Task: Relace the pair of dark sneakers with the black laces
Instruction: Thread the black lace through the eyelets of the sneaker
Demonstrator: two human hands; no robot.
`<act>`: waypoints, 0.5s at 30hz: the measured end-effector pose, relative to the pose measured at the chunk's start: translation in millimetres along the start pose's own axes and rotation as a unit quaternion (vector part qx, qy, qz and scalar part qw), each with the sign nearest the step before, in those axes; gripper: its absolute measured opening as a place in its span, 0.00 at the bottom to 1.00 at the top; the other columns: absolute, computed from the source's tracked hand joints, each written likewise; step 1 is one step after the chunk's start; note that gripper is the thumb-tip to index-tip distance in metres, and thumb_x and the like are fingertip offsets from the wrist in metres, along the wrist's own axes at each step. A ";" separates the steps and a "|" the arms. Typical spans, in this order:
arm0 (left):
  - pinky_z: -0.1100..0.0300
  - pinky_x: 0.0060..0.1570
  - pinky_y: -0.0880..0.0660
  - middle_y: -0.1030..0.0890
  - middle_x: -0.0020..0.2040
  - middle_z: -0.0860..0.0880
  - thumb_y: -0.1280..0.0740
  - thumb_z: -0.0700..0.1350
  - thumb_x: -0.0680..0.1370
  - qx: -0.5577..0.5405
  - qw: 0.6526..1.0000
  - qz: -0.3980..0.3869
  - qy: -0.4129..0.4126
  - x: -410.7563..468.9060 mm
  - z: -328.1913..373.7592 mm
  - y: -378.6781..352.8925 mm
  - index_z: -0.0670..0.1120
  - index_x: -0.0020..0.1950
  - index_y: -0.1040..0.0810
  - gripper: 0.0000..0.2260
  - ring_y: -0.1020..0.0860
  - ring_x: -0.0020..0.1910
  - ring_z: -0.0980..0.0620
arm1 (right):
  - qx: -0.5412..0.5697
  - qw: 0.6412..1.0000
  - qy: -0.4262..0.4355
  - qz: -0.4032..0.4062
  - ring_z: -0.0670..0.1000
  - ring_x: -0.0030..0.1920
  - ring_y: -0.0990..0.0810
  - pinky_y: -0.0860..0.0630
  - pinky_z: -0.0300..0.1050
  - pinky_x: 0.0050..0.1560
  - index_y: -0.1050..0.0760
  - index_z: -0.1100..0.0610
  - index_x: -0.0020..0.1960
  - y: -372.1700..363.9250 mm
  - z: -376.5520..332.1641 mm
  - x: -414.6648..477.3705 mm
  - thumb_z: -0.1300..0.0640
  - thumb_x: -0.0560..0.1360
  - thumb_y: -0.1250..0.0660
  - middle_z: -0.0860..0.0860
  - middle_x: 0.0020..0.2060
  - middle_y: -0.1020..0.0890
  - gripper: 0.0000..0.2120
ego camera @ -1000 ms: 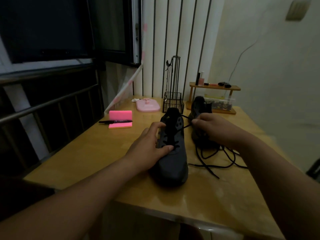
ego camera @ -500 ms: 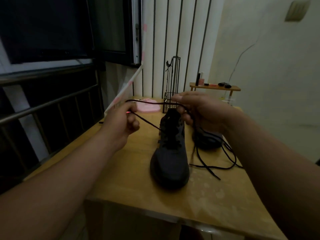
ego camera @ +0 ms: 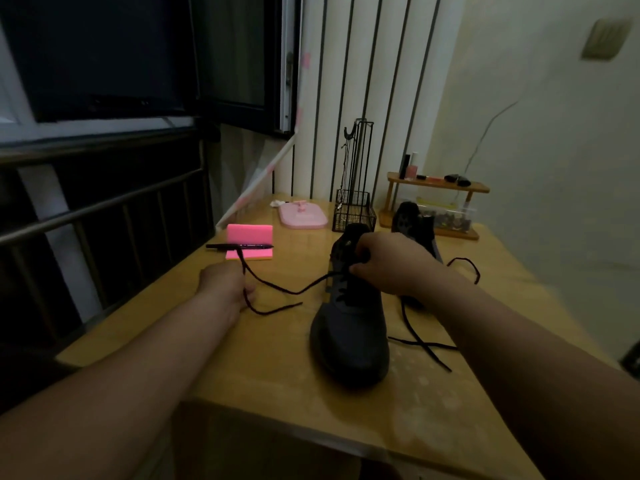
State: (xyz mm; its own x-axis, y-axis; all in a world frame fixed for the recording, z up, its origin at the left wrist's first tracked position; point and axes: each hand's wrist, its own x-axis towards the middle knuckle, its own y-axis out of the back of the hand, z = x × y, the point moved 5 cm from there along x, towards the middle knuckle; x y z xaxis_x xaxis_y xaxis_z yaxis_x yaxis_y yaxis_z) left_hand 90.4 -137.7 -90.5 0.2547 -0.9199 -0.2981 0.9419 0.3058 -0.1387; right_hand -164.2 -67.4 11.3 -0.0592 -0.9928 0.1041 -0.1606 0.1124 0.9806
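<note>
A dark sneaker (ego camera: 349, 334) stands on the wooden table (ego camera: 277, 368), toe toward me. My right hand (ego camera: 391, 265) grips its upper eyelet area and pinches the black lace (ego camera: 287, 291) there. That lace runs left in a slack curve to my left hand (ego camera: 225, 285), which lies low on the table and holds it; the free end sticks up by the pink notes. The second dark sneaker (ego camera: 414, 225) stands behind my right hand, partly hidden. Another black lace (ego camera: 420, 344) lies loose on the table to the right.
Pink sticky notes (ego camera: 249, 242) with a black pen (ego camera: 239, 246) across them lie left of the shoes. A pink tray (ego camera: 303, 216), a black wire stand (ego camera: 353, 209) and a small wooden shelf (ego camera: 436, 188) stand at the back. A dark railing runs along the left.
Both hands have come down from a raised pull. My left hand moved down and left to the table with the lace; my right hand dropped back onto the near sneaker's top.
</note>
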 end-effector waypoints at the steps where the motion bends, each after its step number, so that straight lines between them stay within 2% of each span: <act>1: 0.48 0.53 0.20 0.21 0.59 0.39 0.35 0.39 0.78 0.030 0.997 0.065 -0.030 3.5 1.1 6.0 0.43 0.59 0.28 0.10 0.20 0.52 0.41 | -0.025 1.000 -0.001 -0.004 0.51 0.48 0.19 0.16 0.51 0.50 0.22 0.52 0.58 -0.8 -1.9 2.5 0.48 0.79 0.29 0.49 0.48 0.19 0.11; 2: 0.47 0.60 0.22 0.25 0.67 0.39 0.36 0.38 0.78 0.050 0.989 0.124 -0.068 -0.9 6.4 12.2 0.43 0.65 0.31 0.15 0.22 0.58 0.40 | -0.045 0.999 -0.002 -0.010 0.51 0.46 0.18 0.15 0.51 0.48 0.21 0.52 0.57 -1.4 -3.4 4.8 0.48 0.79 0.30 0.49 0.46 0.19 0.10; 3: 0.49 0.63 0.25 0.29 0.69 0.40 0.37 0.38 0.80 0.053 0.976 0.168 -0.125 -8.2 12.9 16.3 0.43 0.67 0.32 0.16 0.24 0.61 0.41 | -0.062 0.998 -0.002 -0.018 0.51 0.45 0.18 0.15 0.51 0.47 0.20 0.52 0.55 -1.6 -4.9 6.1 0.48 0.79 0.30 0.49 0.45 0.19 0.09; 4: 0.51 0.61 0.27 0.30 0.68 0.43 0.38 0.37 0.81 0.060 0.961 0.185 -0.194 -20.1 19.2 17.4 0.44 0.65 0.32 0.13 0.25 0.60 0.44 | -0.079 0.997 -0.004 -0.026 0.51 0.44 0.18 0.15 0.51 0.46 0.20 0.52 0.54 -1.5 -5.8 7.5 0.47 0.79 0.31 0.50 0.44 0.19 0.09; 5: 0.51 0.57 0.27 0.29 0.65 0.45 0.38 0.37 0.81 0.082 0.946 0.171 -0.262 -30.4 23.9 12.3 0.46 0.61 0.31 0.10 0.25 0.58 0.45 | -0.096 0.995 -0.006 -0.036 0.51 0.43 0.18 0.15 0.50 0.45 0.19 0.52 0.54 -1.6 -6.8 9.0 0.47 0.80 0.32 0.50 0.43 0.19 0.10; 7: 0.53 0.47 0.26 0.25 0.58 0.49 0.37 0.40 0.82 0.142 0.923 0.058 -0.352 -53.8 24.9 -12.6 0.50 0.59 0.30 0.08 0.23 0.52 0.48 | -0.120 0.991 -0.015 -0.061 0.52 0.44 0.18 0.16 0.50 0.46 0.19 0.53 0.54 -2.7 -8.5 12.1 0.48 0.80 0.33 0.51 0.44 0.19 0.10; 8: 0.55 0.45 0.25 0.25 0.58 0.49 0.36 0.43 0.82 0.181 0.910 -0.021 -0.373 -67.3 22.5 -30.2 0.51 0.62 0.29 0.10 0.23 0.51 0.50 | -0.121 0.990 -0.020 -0.071 0.53 0.45 0.18 0.16 0.50 0.48 0.19 0.54 0.55 -3.5 -8.9 13.6 0.49 0.81 0.33 0.52 0.45 0.19 0.10; 10: 0.55 0.52 0.22 0.29 0.66 0.52 0.34 0.49 0.83 0.247 0.873 -0.144 -0.394 -82.2 15.5 -63.9 0.56 0.73 0.32 0.18 0.24 0.57 0.52 | -0.091 0.993 -0.018 -0.079 0.53 0.47 0.18 0.16 0.51 0.52 0.19 0.55 0.56 -3.3 -10.8 15.1 0.52 0.81 0.32 0.52 0.46 0.18 0.08; 12: 0.51 0.62 0.23 0.36 0.75 0.55 0.36 0.51 0.84 0.255 0.857 -0.246 -0.375 -90.1 10.7 -92.2 0.64 0.79 0.38 0.24 0.27 0.64 0.52 | -0.047 0.996 -0.007 -0.075 0.51 0.46 0.18 0.18 0.48 0.52 0.20 0.53 0.51 -1.7 -10.1 11.9 0.54 0.82 0.33 0.52 0.44 0.19 0.04; 13: 0.54 0.64 0.25 0.39 0.77 0.55 0.37 0.51 0.85 0.253 0.854 -0.277 -0.360 -88.6 9.9 -101.1 0.65 0.80 0.39 0.25 0.29 0.67 0.52 | -0.024 0.997 -0.004 -0.072 0.50 0.45 0.19 0.18 0.48 0.51 0.22 0.51 0.47 -1.1 -8.3 7.1 0.54 0.82 0.33 0.51 0.43 0.19 0.05; 15: 0.61 0.60 0.28 0.37 0.75 0.51 0.35 0.50 0.84 0.284 0.843 -0.292 -0.351 -79.9 10.1 -110.2 0.62 0.77 0.33 0.21 0.29 0.68 0.51 | 0.026 0.998 -0.010 -0.055 0.50 0.44 0.18 0.17 0.49 0.50 0.23 0.50 0.46 -2.0 0.4 -2.1 0.53 0.81 0.32 0.50 0.43 0.19 0.05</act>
State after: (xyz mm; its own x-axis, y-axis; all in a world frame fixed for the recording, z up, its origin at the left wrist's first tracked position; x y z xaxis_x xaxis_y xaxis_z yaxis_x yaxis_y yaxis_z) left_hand -31.6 -100.4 -41.8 -0.4106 -0.8519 0.3251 0.8535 -0.2337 0.4657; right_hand -164.2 -65.5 9.1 -0.0578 -0.9983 -0.0071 -0.2183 0.0057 0.9759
